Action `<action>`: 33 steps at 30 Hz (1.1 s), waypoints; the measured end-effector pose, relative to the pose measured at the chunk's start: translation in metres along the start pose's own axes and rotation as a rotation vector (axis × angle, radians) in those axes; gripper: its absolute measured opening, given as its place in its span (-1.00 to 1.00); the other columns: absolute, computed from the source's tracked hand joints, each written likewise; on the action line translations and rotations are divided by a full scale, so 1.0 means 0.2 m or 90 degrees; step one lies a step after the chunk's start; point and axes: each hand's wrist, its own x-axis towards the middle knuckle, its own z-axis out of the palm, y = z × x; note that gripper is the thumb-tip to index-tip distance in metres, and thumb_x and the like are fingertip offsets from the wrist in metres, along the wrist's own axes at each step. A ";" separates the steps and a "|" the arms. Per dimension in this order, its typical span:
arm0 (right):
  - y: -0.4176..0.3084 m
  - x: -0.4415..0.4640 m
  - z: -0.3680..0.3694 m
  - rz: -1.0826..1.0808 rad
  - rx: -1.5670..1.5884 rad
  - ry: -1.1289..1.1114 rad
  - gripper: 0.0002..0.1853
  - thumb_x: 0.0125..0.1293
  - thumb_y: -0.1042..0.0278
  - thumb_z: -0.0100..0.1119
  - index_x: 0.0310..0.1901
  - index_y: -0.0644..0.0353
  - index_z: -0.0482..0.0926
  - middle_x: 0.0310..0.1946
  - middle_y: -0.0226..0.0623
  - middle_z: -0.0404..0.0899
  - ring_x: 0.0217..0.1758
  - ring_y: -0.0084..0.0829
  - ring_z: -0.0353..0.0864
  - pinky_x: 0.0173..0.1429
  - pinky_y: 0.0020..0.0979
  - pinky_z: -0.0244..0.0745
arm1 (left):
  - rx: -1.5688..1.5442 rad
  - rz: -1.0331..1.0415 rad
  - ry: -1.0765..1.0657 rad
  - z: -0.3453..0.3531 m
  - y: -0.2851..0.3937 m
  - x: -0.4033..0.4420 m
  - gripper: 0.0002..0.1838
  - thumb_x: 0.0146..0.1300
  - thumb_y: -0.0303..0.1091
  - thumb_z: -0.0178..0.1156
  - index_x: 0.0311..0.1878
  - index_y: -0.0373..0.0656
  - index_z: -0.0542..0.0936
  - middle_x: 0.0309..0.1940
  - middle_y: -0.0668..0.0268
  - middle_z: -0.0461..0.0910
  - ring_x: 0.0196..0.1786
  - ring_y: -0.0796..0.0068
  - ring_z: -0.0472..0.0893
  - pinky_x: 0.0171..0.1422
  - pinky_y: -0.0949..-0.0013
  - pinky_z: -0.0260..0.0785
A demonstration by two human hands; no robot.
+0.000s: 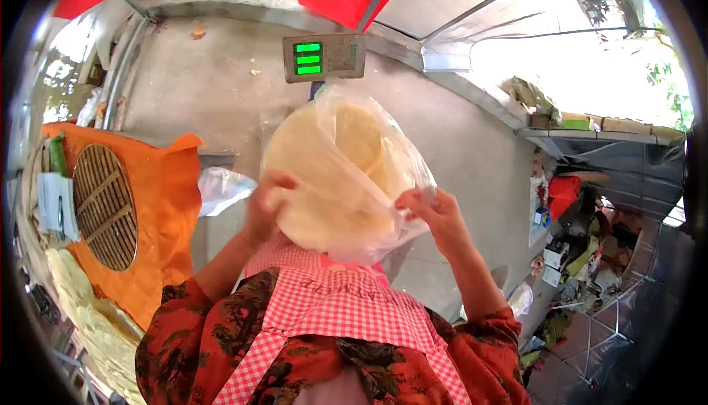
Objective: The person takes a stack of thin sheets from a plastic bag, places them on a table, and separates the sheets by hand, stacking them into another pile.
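The right hand (436, 210) pinches the edge of a clear bag (411, 160) between thumb and fingertips. The left hand (267, 204) is at the bag's other side, fingers curled; blur hides whether it grips, so I cannot tell. The bag is in front of the apron (335, 291), just below a scale display (324, 58) with three green-lit rows. Inside are flat rounds (313, 180).

The bag looks thin, limp and probably slippery, best taken by its gathered rim. The rounds seem light singly, floppy and easily torn or creased; a broad hold from beneath would likely suit them better than a pinch.

They are pale yellow, wide and smooth, with a folded-looking edge showing through the shiny, wrinkled plastic.
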 end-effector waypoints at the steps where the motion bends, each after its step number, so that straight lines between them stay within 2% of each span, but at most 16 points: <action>1: 0.01 0.03 0.05 -0.053 0.007 -0.011 -0.83 0.32 0.37 0.22 -0.16 0.28 0.62 -0.28 -0.37 0.66 -0.22 -0.55 0.61 -0.13 -0.46 0.52 | 0.107 0.061 -0.112 0.12 0.12 -0.03 -0.50 0.06 -0.18 0.31 0.05 -0.22 0.51 -0.10 0.14 0.59 0.00 0.19 0.58 0.16 0.28 0.38; 4: 0.02 0.09 -0.05 -0.174 0.006 -0.117 -0.88 0.34 0.43 0.17 -0.20 0.30 0.62 -0.35 -0.36 0.63 -0.30 -0.51 0.61 -0.23 -0.47 0.51 | 0.381 0.272 -0.109 0.58 0.30 0.04 -0.52 0.04 -0.16 0.33 0.00 -0.21 0.56 -0.14 0.12 0.60 -0.04 0.12 0.59 0.09 0.23 0.42; 6: 0.01 0.02 -0.11 -0.103 0.006 -0.130 -0.85 0.32 0.39 0.20 -0.23 0.30 0.62 -0.45 -0.40 0.59 -0.44 -0.57 0.55 -0.33 -0.52 0.47 | 0.481 0.240 -0.177 0.75 0.14 -0.01 -0.55 0.05 -0.16 0.32 -0.02 -0.21 0.58 -0.18 0.11 0.60 -0.08 0.09 0.59 0.01 0.20 0.45; 9: 0.09 0.13 -0.51 -0.039 -0.010 -0.002 -0.85 0.23 0.32 0.27 -0.31 0.22 0.62 -0.57 -0.50 0.49 -0.60 -0.68 0.36 -0.51 -0.59 0.26 | 0.551 0.120 -0.048 0.71 -0.16 -0.09 -0.63 0.16 -0.19 0.24 -0.07 -0.27 0.57 -0.28 0.14 0.60 -0.20 0.25 0.62 -0.14 0.18 0.47; 11: 0.30 0.28 -0.90 -0.024 0.094 0.074 -0.87 0.25 0.33 0.23 -0.34 0.21 0.60 -0.62 -0.49 0.44 -0.67 -0.69 0.26 -0.58 -0.59 0.15 | 0.162 -0.102 0.259 0.44 -0.18 -0.15 -0.79 0.22 -0.25 0.16 -0.25 -0.21 0.57 -0.40 0.26 0.54 -0.34 0.44 0.55 -0.26 0.27 0.46; 13: 0.64 0.43 -1.31 0.078 0.039 0.095 -0.84 0.23 0.41 0.20 -0.17 0.23 0.57 -0.40 -0.39 0.54 -0.51 -0.63 0.40 -0.48 -0.52 0.28 | -0.252 -0.239 0.520 0.12 -0.20 -0.28 -0.89 0.22 -0.31 0.14 -0.30 -0.13 0.55 -0.45 0.39 0.47 -0.44 0.53 0.48 -0.38 0.36 0.41; 16: 0.66 0.41 -1.22 0.109 -0.132 0.292 -0.65 0.15 0.53 0.14 0.01 0.27 0.48 -0.04 -0.22 0.52 -0.14 -0.41 0.53 -0.15 -0.31 0.47 | -0.168 -0.167 0.895 -0.07 -0.30 -0.45 -0.84 0.19 -0.39 0.18 -0.17 -0.20 0.52 -0.22 0.25 0.50 -0.19 0.37 0.51 -0.10 0.24 0.41; 17: 0.63 0.43 -1.15 -0.128 -0.322 0.372 -0.55 0.09 0.57 0.11 0.09 0.27 0.43 0.08 -0.18 0.44 0.05 -0.30 0.45 0.06 -0.24 0.39 | -0.024 -0.097 0.917 -0.05 -0.28 -0.50 -0.80 0.18 -0.42 0.19 -0.13 -0.22 0.51 -0.14 0.21 0.51 -0.10 0.32 0.52 -0.01 0.20 0.40; 18: 0.57 0.40 -1.02 -0.364 -0.517 0.439 -0.45 0.03 0.61 0.07 0.16 0.28 0.38 0.21 -0.13 0.37 0.24 -0.18 0.37 0.27 -0.18 0.32 | 0.140 -0.035 0.866 0.01 -0.20 -0.53 -0.76 0.17 -0.45 0.20 -0.09 -0.24 0.51 -0.06 0.16 0.52 -0.02 0.26 0.54 0.08 0.17 0.40; 20: 0.17 0.25 -0.59 -0.591 -0.555 0.386 -0.45 -0.03 0.64 0.08 0.12 0.28 0.44 0.21 -0.03 0.37 0.32 -0.04 0.30 0.41 -0.21 0.18 | 0.542 0.109 0.496 0.19 0.10 -0.51 -0.67 0.12 -0.48 0.25 -0.02 -0.27 0.50 0.10 0.06 0.47 0.21 0.17 0.43 0.30 0.10 0.25; 22: 0.18 0.30 -0.31 -0.644 -0.554 0.133 -0.60 -0.04 0.57 0.20 -0.06 0.20 0.57 0.25 -0.11 0.35 0.41 -0.12 0.22 0.43 -0.10 0.10 | 0.469 0.213 0.156 0.38 0.17 -0.33 -0.65 0.02 -0.37 0.35 -0.08 -0.12 0.57 0.16 0.09 0.45 0.30 0.04 0.38 0.40 0.04 0.13; 24: 0.17 0.35 -0.12 -0.604 -0.818 -0.047 -0.46 0.06 0.28 0.29 0.16 -0.01 0.52 0.40 -0.30 0.19 0.49 -0.13 0.05 0.49 0.03 -0.11 | 0.678 0.128 0.011 0.50 0.19 -0.16 -0.72 0.02 -0.21 0.32 -0.17 -0.02 0.65 0.39 0.12 0.22 0.50 0.03 0.08 0.49 -0.25 -0.24; 27: 0.49 0.76 -0.27 -0.575 -0.982 0.080 -0.40 0.15 0.21 0.22 0.27 -0.01 0.38 0.46 -0.32 0.09 0.52 -0.06 -0.01 0.39 0.25 0.01 | 0.864 0.056 0.168 0.27 -0.29 0.01 -0.72 0.07 -0.26 0.24 -0.11 0.00 0.67 0.46 0.14 0.09 0.54 -0.02 -0.05 0.42 -0.43 -0.26; 29: 0.55 0.97 -0.44 -0.449 -1.022 0.189 -0.35 0.24 0.20 0.16 0.38 -0.10 0.24 0.49 -0.35 0.01 0.53 -0.04 -0.04 0.33 0.36 0.02 | 0.971 0.031 0.236 0.05 -0.42 0.09 -0.64 0.10 -0.33 0.17 0.02 -0.02 0.63 0.48 0.12 0.07 0.54 -0.09 -0.07 0.37 -0.51 -0.25; 31: 0.45 1.08 -0.50 -0.395 -0.993 0.199 -0.42 0.30 0.23 0.09 0.37 -0.09 0.25 0.49 -0.37 0.02 0.49 -0.08 0.08 0.33 0.16 0.20 | 0.971 -0.081 0.237 -0.05 -0.35 0.17 -0.57 0.09 -0.47 0.12 0.10 -0.08 0.57 0.47 0.09 0.08 0.52 -0.08 0.01 0.41 -0.40 -0.13; 33: 0.45 1.30 -0.55 -0.401 -0.771 0.049 -0.56 0.32 0.31 0.05 0.24 0.03 0.42 0.33 -0.32 0.34 0.30 -0.06 0.37 0.23 -0.12 0.38 | 0.838 -0.023 0.245 -0.17 -0.52 0.27 -0.54 0.08 -0.52 0.12 0.12 -0.14 0.54 0.45 0.10 0.13 0.50 -0.05 0.07 0.44 -0.22 -0.03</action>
